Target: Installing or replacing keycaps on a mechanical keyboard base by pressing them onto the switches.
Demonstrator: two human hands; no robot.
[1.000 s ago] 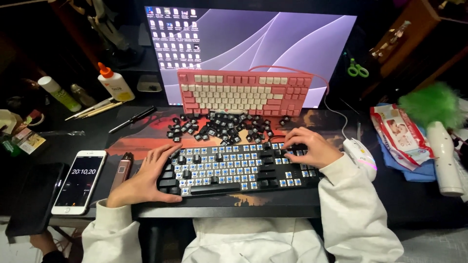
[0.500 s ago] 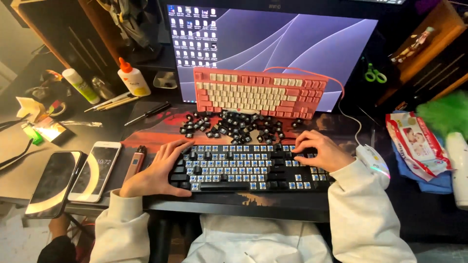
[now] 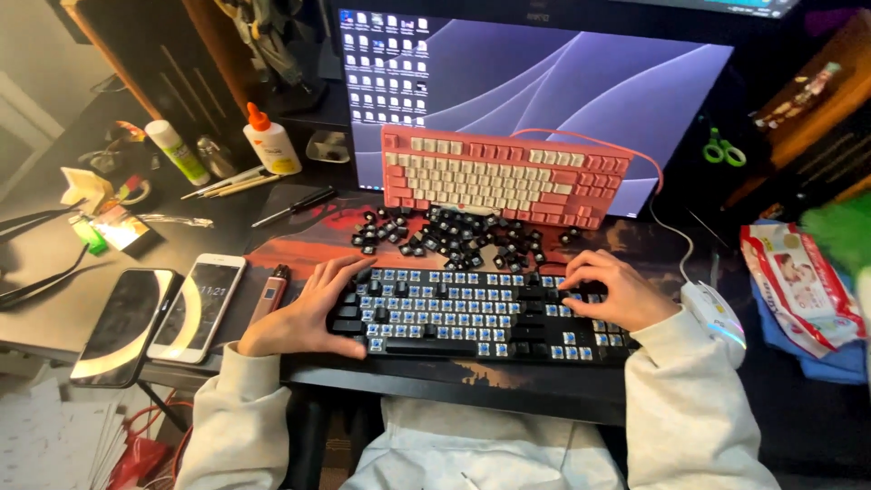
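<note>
Black keyboard (image 3: 472,313) lies across the near edge of the tabletop (image 3: 54,299), most keycaps off, blue switches exposed. Left hand (image 3: 308,308) rests on its left end, fingers spread flat over the frame, gripping nothing. Right hand (image 3: 606,292) sits on the right part, fingers curled down onto a key area; whether it pinches a cap cannot be told. Loose black keycaps (image 3: 454,238) are heaped just behind the black keyboard, on the red desk mat (image 3: 299,238). Pink keyboard (image 3: 504,177) leans against the monitor (image 3: 544,82). Two phones (image 3: 159,318) lie left of the left hand. White mouse (image 3: 717,313) sits just right of the right wrist.
</note>
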